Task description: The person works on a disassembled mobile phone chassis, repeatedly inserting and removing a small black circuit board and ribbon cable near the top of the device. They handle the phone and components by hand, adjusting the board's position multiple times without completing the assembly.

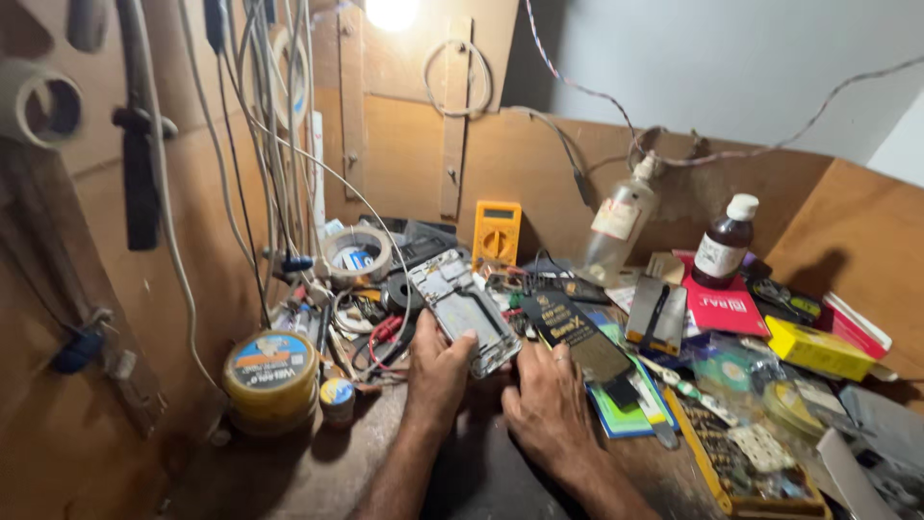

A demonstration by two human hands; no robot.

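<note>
My left hand (438, 371) has its fingers closed around the near end of an opened phone frame (462, 310), held tilted over the middle of the cluttered worktop (318, 472). My right hand (547, 400) rests just right of it, fingers curled; I cannot tell whether it grips anything. A yellow multimeter (497, 232) stands beyond.

Plywood walls (404, 144) (cables hanging), lit bulb (392, 12), cluttered workbench (318, 472).

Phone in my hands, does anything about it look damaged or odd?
Yes. The phone in the left hand is opened up, a bare metal frame with its inside exposed. It lies tilted over the cluttered workbench. The right hand rests beside it.
</note>
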